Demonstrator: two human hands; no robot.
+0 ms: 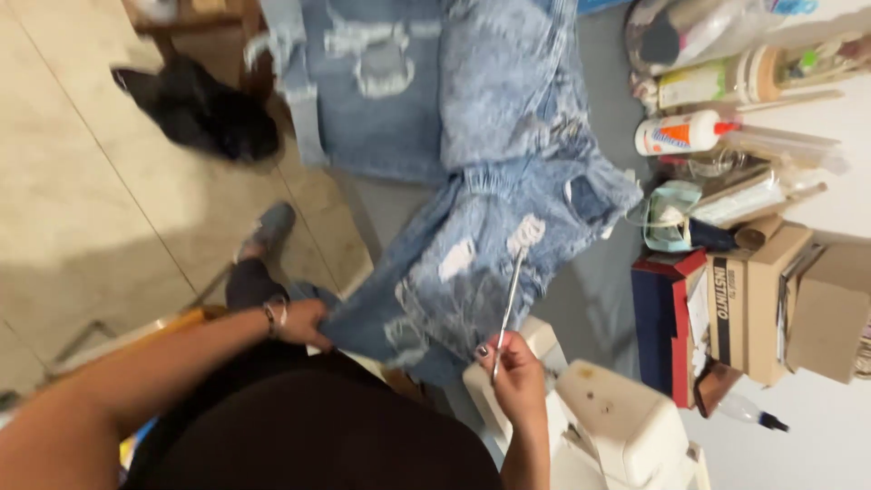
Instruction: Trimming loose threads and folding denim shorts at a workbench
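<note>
Cloth [204, 113], one, black, heaped on floor at far left. Left hand [304, 324], one, clenched on the lower edge of the jeans [472, 272]. Jeans, two pairs: the gripped pair, ripped, spreads up and right from that hand; a second pair [381, 82] lies above it. Right hand [517, 372], one, pinches a thin metal tool [508, 304] whose tip rests on the gripped jeans. Sewing machine [617, 426], one, white, just below the right hand. Glue bottle [680, 136], one, and boxes [762, 299], three, at right.
</note>
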